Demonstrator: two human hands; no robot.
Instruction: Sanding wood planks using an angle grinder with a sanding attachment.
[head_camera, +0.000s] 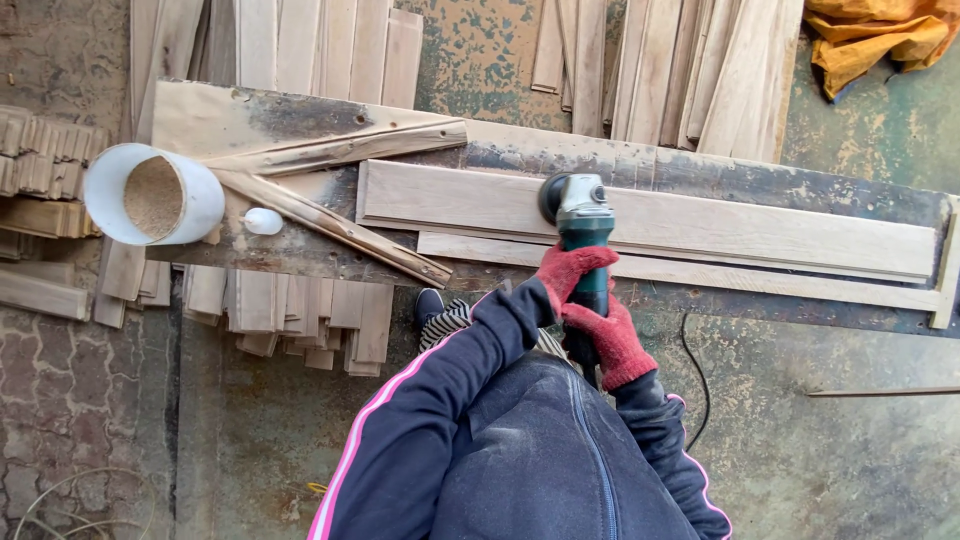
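Both gloved hands, left (570, 268) and right (612, 340), are closed around the grinder (583, 235). The green, grey-headed grinder runs lengthwise 6-to-12 o'clock, its head at 12 on the pale plank (700, 220).

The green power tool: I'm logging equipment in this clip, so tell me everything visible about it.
The green power tool looks like an angle grinder: dark green body, grey metal head, black round disc guard at its front. It lies across the pale long plank, head on the wood. The left hand and right hand, both in red gloves, grip its body. A black cord trails behind.
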